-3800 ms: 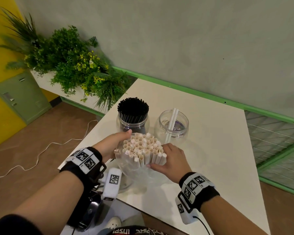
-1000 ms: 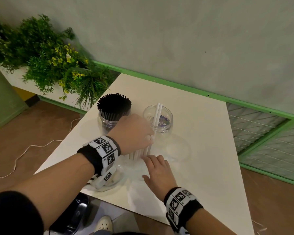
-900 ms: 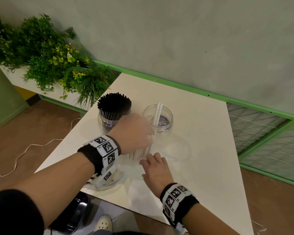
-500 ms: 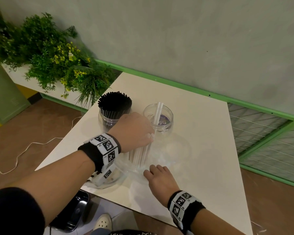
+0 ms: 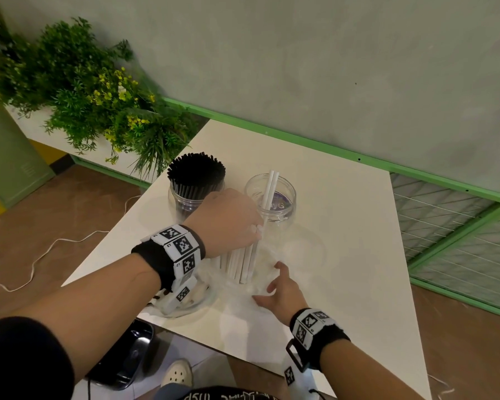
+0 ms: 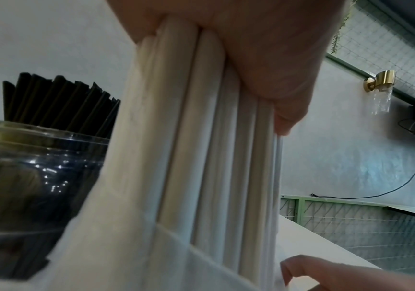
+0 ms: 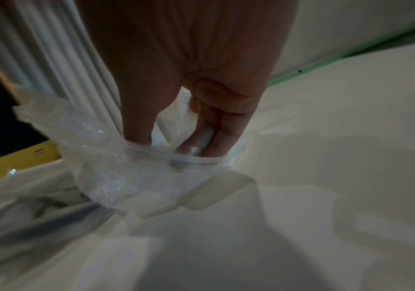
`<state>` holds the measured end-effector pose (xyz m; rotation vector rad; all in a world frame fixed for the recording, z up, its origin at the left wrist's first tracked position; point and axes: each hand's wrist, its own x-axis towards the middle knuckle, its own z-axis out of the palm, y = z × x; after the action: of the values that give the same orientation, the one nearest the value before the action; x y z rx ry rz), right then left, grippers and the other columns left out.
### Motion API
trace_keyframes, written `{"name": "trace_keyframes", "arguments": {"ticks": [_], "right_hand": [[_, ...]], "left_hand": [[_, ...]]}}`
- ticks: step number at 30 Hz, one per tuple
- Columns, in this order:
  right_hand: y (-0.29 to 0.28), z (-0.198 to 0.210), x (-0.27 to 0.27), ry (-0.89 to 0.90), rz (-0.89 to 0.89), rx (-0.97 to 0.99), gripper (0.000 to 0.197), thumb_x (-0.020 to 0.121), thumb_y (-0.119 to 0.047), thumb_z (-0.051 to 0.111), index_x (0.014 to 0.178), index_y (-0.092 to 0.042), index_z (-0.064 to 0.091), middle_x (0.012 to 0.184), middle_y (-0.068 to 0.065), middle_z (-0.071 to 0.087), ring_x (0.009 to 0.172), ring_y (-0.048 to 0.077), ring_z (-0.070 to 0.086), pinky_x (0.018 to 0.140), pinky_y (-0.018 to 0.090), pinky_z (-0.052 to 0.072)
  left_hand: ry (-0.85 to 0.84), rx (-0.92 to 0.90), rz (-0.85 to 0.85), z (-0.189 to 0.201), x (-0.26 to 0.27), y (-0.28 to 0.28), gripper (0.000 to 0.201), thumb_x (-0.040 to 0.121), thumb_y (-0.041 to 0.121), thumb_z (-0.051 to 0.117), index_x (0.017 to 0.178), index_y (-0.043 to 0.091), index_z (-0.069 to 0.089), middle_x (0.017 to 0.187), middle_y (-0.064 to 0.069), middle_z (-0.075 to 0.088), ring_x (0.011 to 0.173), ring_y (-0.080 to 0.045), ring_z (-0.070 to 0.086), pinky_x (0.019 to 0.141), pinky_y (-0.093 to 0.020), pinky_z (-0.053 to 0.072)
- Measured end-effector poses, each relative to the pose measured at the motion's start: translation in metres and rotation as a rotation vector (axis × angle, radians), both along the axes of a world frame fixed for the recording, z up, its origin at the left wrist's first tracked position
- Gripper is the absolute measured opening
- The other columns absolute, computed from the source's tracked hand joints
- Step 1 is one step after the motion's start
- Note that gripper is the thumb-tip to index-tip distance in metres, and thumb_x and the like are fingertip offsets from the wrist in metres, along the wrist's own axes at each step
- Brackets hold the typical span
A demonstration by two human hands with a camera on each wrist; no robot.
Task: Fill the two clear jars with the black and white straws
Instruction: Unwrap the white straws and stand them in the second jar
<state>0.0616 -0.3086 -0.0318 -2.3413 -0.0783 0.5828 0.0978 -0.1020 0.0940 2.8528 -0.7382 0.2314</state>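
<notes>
— How's my head view?
— Evenly lit and sharp; soft shadows on the bench [image 5: 344,226], edges bowed by the wide lens.
— My wrist views?
— Dimmer. Near my fingers [image 7: 136,118] it's blurred, and the plastic throws small glints.

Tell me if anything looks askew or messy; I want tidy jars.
The two white straws lean slanted in the near-empty right jar. A crumpled clear plastic bag lies on the table, pulled down by the right hand off the bundle gripped by the left hand.

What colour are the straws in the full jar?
Black. The straws packed in the jar show best in the head view.
</notes>
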Motion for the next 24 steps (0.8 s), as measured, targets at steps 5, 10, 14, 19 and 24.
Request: {"name": "trace_keyframes", "arguments": {"ticks": [5,10,14,19,24], "right_hand": [[0.000,0.002,0.009,0.089,-0.139,0.121,0.076,0.076,-0.035,0.078,0.136,-0.022,0.033,0.114,0.003,0.048,0.099,0.016,0.053,0.078,0.022,0.042],[-0.005,0.013,-0.002,-0.695,0.088,-0.064,0.037,0.068,-0.018,0.079,0.094,-0.019,0.053,0.099,-0.005,0.047,0.090,0.017,0.044,0.074,0.030,0.043],[0.003,0.026,0.000,-0.694,0.482,-0.332,0.035,0.070,-0.028,0.076,0.102,-0.023,0.061,0.116,-0.006,0.054,0.113,0.019,0.036,0.089,0.041,0.044],[0.002,0.026,0.023,-0.191,0.462,-0.506,0.108,0.072,-0.054,0.073,0.152,-0.020,0.009,0.159,-0.002,0.003,0.147,0.020,-0.003,0.118,0.041,0.014],[0.003,0.019,0.037,-0.037,0.414,-0.339,0.113,0.072,-0.045,0.079,0.152,-0.015,0.005,0.160,-0.001,0.002,0.147,0.017,0.003,0.119,0.031,0.014]], "left_hand": [[0.011,0.007,0.003,-0.001,-0.001,0.001,0.027,0.085,0.055,0.046,0.101,0.041,0.063,0.114,0.016,0.056,0.111,-0.015,0.048,0.088,-0.039,0.038],[0.017,0.008,0.000,-0.001,0.000,-0.003,0.035,0.084,0.059,0.039,0.102,0.041,0.063,0.115,0.016,0.056,0.111,-0.016,0.048,0.089,-0.040,0.040],[0.018,0.015,-0.006,0.000,0.001,-0.004,0.034,0.085,0.058,0.040,0.103,0.041,0.063,0.115,0.015,0.057,0.112,-0.016,0.048,0.088,-0.040,0.041],[0.027,0.023,-0.023,0.002,0.000,-0.008,0.036,0.085,0.058,0.037,0.105,0.041,0.063,0.115,0.016,0.057,0.113,-0.015,0.047,0.090,-0.040,0.041],[0.028,0.014,-0.035,0.001,-0.001,-0.009,0.039,0.086,0.059,0.034,0.105,0.041,0.063,0.115,0.017,0.056,0.114,-0.014,0.045,0.088,-0.038,0.037]]}}
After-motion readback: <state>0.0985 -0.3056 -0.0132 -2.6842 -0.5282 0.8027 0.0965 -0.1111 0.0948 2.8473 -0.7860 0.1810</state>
